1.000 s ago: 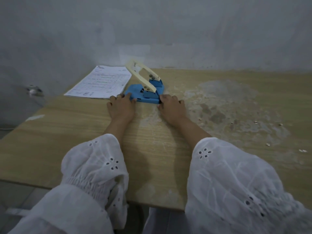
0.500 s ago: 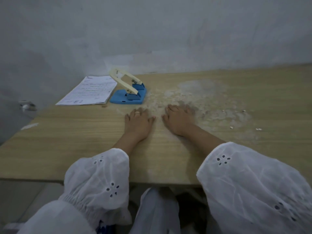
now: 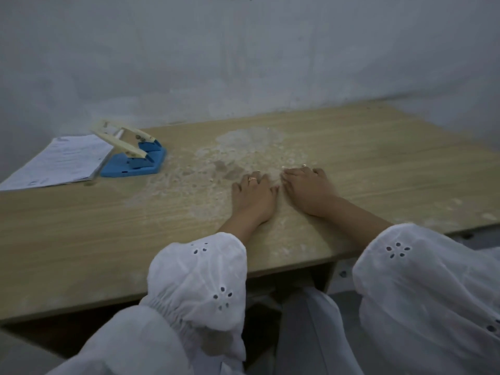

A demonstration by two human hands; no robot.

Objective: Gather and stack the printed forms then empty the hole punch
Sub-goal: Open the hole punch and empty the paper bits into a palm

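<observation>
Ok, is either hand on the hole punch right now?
No, the left hand and the right hand both rest on the table, apart from the hole punch beside the forms.

Your one head view looks forward and down from close over the counter point(image 3: 81, 226), wall filling the upper frame.
</observation>
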